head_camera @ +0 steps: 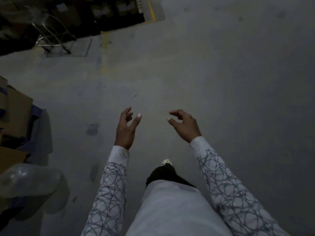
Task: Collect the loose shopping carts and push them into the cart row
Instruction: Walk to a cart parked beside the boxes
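Observation:
My left hand [126, 127] and my right hand [185, 125] are raised in front of me over the bare grey floor, fingers loosely curled, holding nothing. A metal frame that may be a shopping cart [51, 34] stands far off at the top left, blurred and dim, well beyond both hands. No cart row shows in this view. My foot [167, 162] is stepping forward below the hands.
Cardboard boxes [15, 109] and a clear plastic-wrapped bundle [29, 179] line the left edge. Dark shelving with boxes [102, 11] stands at the top, bordered by a yellow floor line [152, 11]. Open concrete floor [221, 65] spreads ahead and right.

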{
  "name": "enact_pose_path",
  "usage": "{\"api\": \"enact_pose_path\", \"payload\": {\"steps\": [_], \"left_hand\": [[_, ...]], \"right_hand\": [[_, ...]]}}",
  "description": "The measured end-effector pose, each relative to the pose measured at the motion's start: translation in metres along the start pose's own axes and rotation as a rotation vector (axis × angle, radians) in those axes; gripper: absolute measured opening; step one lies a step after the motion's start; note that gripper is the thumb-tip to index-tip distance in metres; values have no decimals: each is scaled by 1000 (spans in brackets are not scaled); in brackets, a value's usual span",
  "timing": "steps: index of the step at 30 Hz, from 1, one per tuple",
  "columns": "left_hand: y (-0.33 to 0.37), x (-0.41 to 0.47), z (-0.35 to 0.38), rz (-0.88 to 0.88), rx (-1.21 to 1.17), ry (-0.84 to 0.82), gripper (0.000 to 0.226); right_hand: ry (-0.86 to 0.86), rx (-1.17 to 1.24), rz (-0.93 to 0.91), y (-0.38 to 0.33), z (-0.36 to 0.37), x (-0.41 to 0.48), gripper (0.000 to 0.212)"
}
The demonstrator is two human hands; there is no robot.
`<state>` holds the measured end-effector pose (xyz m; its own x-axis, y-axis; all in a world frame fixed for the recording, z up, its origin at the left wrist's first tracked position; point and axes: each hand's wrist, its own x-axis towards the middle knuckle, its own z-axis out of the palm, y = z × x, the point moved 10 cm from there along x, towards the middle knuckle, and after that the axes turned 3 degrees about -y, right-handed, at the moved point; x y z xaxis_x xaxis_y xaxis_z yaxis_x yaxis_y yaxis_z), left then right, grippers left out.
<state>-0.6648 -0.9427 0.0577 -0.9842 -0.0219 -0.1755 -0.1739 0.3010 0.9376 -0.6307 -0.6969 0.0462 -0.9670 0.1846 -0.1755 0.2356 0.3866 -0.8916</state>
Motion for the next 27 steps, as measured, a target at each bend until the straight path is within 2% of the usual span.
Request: {"api": "enact_pose_path", "payload": {"steps": [3,7,12,22,27], "left_hand": [[25,61,6,25,-15,-9,66],[59,131,10,88,11,-33,54],[80,201,14,80,56,-38,52],[72,370,21,-7,43,92,69],[106,477,19,-29,31,199,67]], "right_hand": [[45,38,-47,-38,-11,73,29],[76,96,-117,-88,-15,155,30],[69,121,-112,-107,-14,231,30],[-102,117,-69,-90,22,426,27],[-268,11,-95,-106,44,552,28]]}}
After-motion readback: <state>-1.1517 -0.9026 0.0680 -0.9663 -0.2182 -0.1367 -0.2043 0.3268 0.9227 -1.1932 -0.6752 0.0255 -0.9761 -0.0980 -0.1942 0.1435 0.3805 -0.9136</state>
